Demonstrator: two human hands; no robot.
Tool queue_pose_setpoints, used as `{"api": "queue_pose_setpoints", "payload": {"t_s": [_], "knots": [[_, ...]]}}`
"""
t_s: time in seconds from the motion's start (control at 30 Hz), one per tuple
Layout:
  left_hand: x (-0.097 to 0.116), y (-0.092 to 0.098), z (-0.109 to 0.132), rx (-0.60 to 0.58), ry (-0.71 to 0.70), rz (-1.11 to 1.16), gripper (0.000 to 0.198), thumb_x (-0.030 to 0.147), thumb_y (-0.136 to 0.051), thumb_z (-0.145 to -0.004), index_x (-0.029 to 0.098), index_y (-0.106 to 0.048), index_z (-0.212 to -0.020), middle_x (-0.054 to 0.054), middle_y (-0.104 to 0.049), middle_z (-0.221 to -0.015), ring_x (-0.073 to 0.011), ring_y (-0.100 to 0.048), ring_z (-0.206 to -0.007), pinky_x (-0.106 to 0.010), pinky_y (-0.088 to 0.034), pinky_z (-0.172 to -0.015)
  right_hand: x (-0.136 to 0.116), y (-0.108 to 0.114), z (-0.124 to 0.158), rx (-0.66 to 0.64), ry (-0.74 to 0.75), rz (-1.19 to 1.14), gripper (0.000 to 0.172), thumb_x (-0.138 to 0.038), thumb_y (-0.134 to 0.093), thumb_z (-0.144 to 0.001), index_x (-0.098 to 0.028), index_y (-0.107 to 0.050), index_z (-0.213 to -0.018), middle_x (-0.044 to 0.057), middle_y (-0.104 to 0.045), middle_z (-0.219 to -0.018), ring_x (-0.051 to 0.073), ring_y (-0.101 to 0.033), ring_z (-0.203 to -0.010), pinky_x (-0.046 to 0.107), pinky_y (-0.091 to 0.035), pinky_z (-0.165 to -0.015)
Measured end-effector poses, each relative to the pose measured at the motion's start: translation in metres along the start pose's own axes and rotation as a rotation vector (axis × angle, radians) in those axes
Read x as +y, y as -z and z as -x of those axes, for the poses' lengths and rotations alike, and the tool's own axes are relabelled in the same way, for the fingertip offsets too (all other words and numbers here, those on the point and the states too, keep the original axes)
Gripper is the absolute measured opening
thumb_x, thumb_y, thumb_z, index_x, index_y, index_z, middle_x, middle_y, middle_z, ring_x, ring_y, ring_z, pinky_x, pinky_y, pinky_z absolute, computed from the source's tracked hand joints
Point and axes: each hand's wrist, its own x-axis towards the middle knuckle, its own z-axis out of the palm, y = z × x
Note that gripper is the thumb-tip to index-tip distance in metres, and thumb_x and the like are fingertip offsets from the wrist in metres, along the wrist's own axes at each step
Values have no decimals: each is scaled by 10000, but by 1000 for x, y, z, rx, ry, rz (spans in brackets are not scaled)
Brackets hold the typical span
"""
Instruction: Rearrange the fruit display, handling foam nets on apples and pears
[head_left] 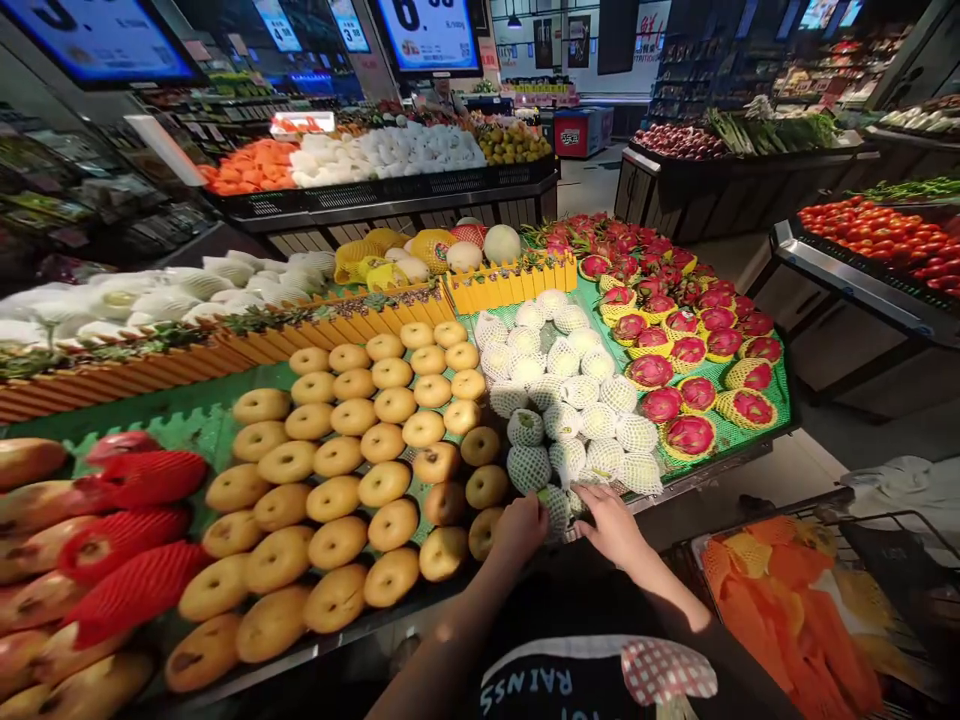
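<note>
At the front edge of the fruit stand, a net-wrapped fruit [556, 509] sits between my two hands. My left hand [525, 522] has its fingers curled against the left side of that fruit; what they grip is too hidden to make out. To the right, my right hand [609, 520] has its fingers spread, their tips near the front of the pile. White net-wrapped fruits [598, 420] lie in rows behind both hands. Brown-yellow pears [394, 525] stand in rows to the left of my left hand.
Dragon fruits [690, 435] fill the right side of the stand. Red-netted fruits [135, 480] lie far left. An orange divider fence [514, 288] runs behind. A wire cart [892, 520] with orange material stands at the lower right. Another display [375, 198] is farther back.
</note>
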Motion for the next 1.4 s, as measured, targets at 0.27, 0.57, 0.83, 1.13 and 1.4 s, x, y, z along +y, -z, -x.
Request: {"api": "queue_pose_setpoints", "payload": {"t_s": [0.27, 0.57, 0.83, 1.13, 1.4], "knots": [[-16, 15, -10, -101, -98, -29, 470, 251, -737, -928, 119, -611, -1361, -222, -659, -1381, -326, -739, -1174, -370, -590, -923, -10, -28, -20, -71, 109, 161, 786, -128, -811, -829, -258, -584, -1571, 156, -595, -1545, 406, -475, -1449, 607, -378, -1231], [-8, -8, -3, -21, -191, -135, 567, 60, -642, -928, 129, -579, -1488, -242, -616, -1430, -328, -707, -1248, -350, -675, -891, -3, -28, -19, -181, 101, 159, 876, -215, -862, -812, -237, -530, -1622, 182, -531, -1638, 429, -416, -1533, 604, -293, -1298], [-15, -15, -15, -42, -273, -217, 446, 135, -655, -926, 211, -677, -1364, -192, -690, -1279, -350, -775, -1089, -383, -687, -857, -16, -55, -16, 74, 124, 224, 307, -151, -535, -1063, -193, -759, -1269, 101, -738, -1386, 288, -581, -1357, 536, -279, -1301], [-14, -16, -22, 72, -381, -369, 404, 33, -555, -925, 111, -704, -1293, -197, -722, -1255, -263, -800, -958, -294, -653, -775, -34, -66, 5, 135, -109, 287, 235, -197, -555, -1045, -263, -748, -1161, 112, -715, -1288, 290, -596, -1218, 421, -501, -1029], [-28, -14, -44, -13, -502, -334, 550, 382, -777, -895, 61, -650, -1323, -224, -703, -1303, -322, -764, -1041, -337, -581, -835, -37, -81, 31, 85, -238, 250, 358, -356, -759, -932, -260, -682, -1268, 100, -698, -1154, 293, -599, -1089, 368, -496, -874]]}}
